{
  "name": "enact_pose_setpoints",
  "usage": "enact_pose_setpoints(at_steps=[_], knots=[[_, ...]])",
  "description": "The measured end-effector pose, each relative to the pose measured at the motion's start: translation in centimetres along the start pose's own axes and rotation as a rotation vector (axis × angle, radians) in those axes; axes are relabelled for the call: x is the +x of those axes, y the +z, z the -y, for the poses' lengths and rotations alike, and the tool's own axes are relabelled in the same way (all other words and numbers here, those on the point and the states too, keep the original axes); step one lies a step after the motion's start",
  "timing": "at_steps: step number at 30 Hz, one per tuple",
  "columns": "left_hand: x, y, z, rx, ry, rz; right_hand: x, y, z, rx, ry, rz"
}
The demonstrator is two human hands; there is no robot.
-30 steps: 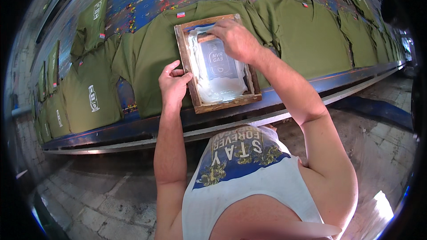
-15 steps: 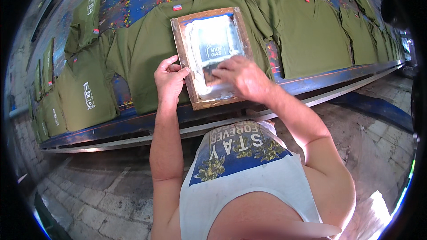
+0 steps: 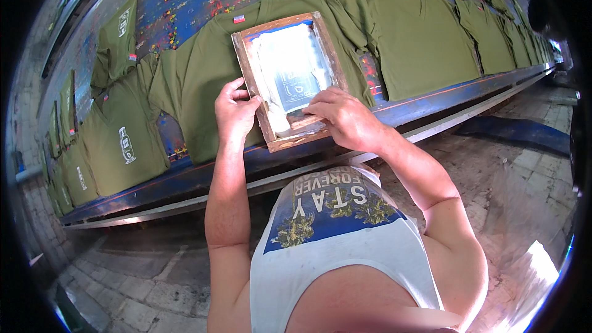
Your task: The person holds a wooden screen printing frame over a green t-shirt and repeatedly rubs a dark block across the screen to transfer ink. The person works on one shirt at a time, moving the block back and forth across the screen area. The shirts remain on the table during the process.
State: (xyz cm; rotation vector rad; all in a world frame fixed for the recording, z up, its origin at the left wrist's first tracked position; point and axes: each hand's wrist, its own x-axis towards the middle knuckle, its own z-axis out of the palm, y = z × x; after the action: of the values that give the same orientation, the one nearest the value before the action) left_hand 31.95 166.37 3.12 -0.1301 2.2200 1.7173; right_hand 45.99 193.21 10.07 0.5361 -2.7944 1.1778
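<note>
A wooden-framed printing screen (image 3: 246,69) lies on an olive green T-shirt (image 3: 200,77), slightly tilted to the left. White ink (image 3: 287,46) covers much of its mesh, and a pale line design shows in the middle. My left hand (image 3: 235,112) grips the frame's left side rail, thumb on top and fingers at the outer edge. Inside the frame, at its near end, my right hand (image 3: 350,120) is closed on a brown squeegee (image 3: 306,122). The fingers partly hide the squeegee, and its blade edge cannot be made out.
More olive T-shirts lie along the long table, one blank shirt (image 3: 425,49) on the right and a shirt with a white bottle print (image 3: 111,129) on the left. Paint specks cover the blue tabletop (image 3: 179,0). A metal rail (image 3: 419,124) runs along the near edge.
My right hand has drawn the squeegee toward me, to the near end of the screen. More of the mesh design shows behind it. My left hand keeps its hold on the frame.
</note>
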Motion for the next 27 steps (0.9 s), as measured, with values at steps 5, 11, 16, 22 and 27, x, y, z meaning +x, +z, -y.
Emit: enact_pose_setpoints(at_steps=[5,11,16,22,27], knots=[[0.2,-0.4,-0.3,-0.061,-0.014,0.049,-3.2,1.3,1.0,-0.057,0.02,-0.006],[0.1,-0.4,0.2,-0.031,-0.003,0.036,-2.1,3.7,-2.0,-0.109,-0.034,-0.104],[0.1,-0.2,1.0,-0.031,0.017,0.022,4.5,2.5,-6.0,-0.146,-0.065,-0.144],[-0.4,-0.1,0.8,-0.007,0.046,0.012,12.4,-0.3,-9.5,-0.278,-0.143,-0.185],[-0.5,-0.1,0.7,-0.008,0.02,0.005,12.5,-1.2,-9.2,-0.253,-0.104,-0.051]])
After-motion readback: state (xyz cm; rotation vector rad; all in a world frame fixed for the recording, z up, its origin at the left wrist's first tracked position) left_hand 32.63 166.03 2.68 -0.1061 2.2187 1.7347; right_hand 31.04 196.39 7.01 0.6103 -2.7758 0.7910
